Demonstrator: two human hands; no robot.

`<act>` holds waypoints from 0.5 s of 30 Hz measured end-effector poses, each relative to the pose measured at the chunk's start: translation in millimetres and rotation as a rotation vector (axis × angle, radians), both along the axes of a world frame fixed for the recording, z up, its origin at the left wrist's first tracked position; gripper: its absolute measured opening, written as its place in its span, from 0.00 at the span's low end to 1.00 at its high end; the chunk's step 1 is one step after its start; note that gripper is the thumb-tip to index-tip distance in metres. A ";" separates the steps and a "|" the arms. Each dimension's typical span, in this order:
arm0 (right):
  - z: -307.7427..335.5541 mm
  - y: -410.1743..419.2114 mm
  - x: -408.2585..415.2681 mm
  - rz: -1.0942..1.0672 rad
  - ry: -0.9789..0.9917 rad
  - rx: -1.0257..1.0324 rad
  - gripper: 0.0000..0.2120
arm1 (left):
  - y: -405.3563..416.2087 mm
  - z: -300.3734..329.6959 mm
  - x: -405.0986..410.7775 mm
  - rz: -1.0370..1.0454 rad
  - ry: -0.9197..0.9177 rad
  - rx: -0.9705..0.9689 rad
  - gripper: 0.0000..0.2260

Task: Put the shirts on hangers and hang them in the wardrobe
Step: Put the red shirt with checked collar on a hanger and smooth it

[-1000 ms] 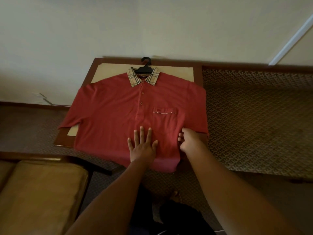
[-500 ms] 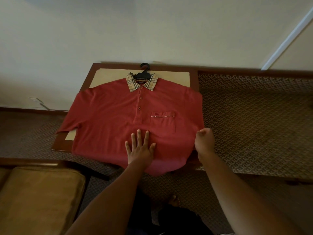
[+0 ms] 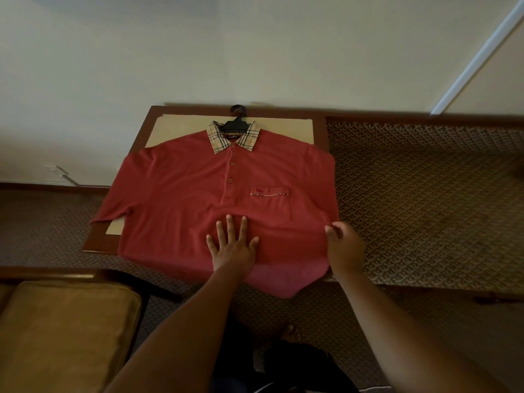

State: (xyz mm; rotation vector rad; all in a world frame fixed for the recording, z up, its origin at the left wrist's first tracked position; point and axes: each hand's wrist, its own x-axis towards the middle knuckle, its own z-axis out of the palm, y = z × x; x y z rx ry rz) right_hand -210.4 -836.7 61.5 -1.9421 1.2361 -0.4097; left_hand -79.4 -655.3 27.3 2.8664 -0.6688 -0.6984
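A red short-sleeved polo shirt with a tan plaid collar lies face up, spread flat on a small dark wooden table with a pale tan top panel. Its buttoned placket runs down the middle and a chest pocket with a thin striped trim sits toward the right side. The hem hangs over the near edge of the table, and one sleeve reaches past the table's left edge. A black plastic hanger is inside the neck of the shirt, its hook poking out above the collar and lying on the tan panel close to the wall.

The left hand presses flat on the lower front of the shirt, palm down, its fingers straight and spread apart, holding nothing. The right hand is at the shirt's right edge near the hem; its fingers are curled with the thumb close against them, and they pinch the red fabric at that edge.

The table stands against a plain cream wall. A brown carpet with a small repeating pattern covers the floor around it. A tan cushioned seat with a dark frame sits at the lower left, near the person's left forearm.
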 end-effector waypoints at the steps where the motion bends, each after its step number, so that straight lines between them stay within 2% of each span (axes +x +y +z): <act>1: -1.7 0.9 -3.5 -0.002 0.022 0.003 0.11 | 0.0 0.5 0.0 0.001 0.004 0.006 0.29; 4: -6.1 4.2 -11.5 -0.017 0.077 0.014 0.12 | -1.4 2.0 -1.7 0.007 -0.024 -0.008 0.29; 7: -9.6 -4.6 -7.1 -0.125 0.019 0.079 0.13 | -7.8 5.2 -6.1 -0.061 -0.118 -0.038 0.30; 10: -23.3 -33.1 9.6 -0.291 -0.029 0.305 0.19 | -22.1 7.0 -12.7 -0.151 -0.125 -0.048 0.30; 12: -33.3 -48.6 23.6 -0.276 -0.011 0.477 0.24 | -31.3 5.1 -15.8 -0.178 -0.087 -0.034 0.30; 13: -38.9 -55.3 29.2 -0.257 -0.009 0.531 0.24 | -34.3 2.8 -17.2 -0.181 -0.067 -0.022 0.30; 15: -46.0 -68.9 37.6 -0.231 -0.010 0.550 0.16 | -37.3 -1.4 -19.7 -0.178 -0.052 0.001 0.30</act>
